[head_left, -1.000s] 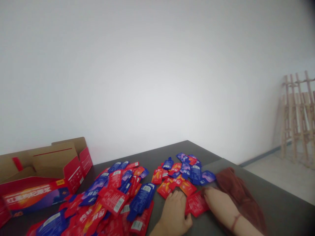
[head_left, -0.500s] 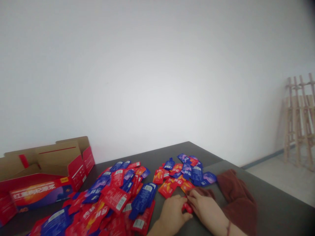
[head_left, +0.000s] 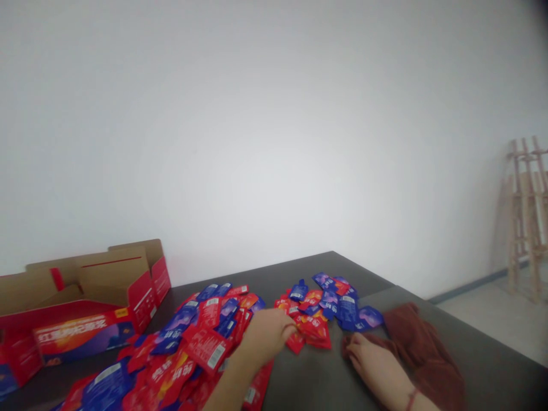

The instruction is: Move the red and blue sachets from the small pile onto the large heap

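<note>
My left hand [head_left: 266,335] reaches over the near side of the smaller sachet group, fingers curled in a pinch. A red sachet [head_left: 315,331] lies at its fingertips, and the pinch appears to be on its edge. On the brown cloth [head_left: 422,348] rests my right hand [head_left: 374,365], its fingers bent over a fold of it. Red and blue sachets [head_left: 346,308] make up the smaller group between and beyond my hands. A larger heap of the same sachets [head_left: 208,345] spreads left of my left hand, partly hidden by that forearm.
An opened red cardboard box [head_left: 85,334] with brown inner flaps stands at the left. The dark table [head_left: 317,377] meets a white wall [head_left: 274,142] at the back. A wooden rack [head_left: 524,217] leans against the wall at far right.
My hands have come apart. The left has moved left and up to the smaller group with the red sachet; the right has shifted right on the cloth. The view has turned slightly left.
</note>
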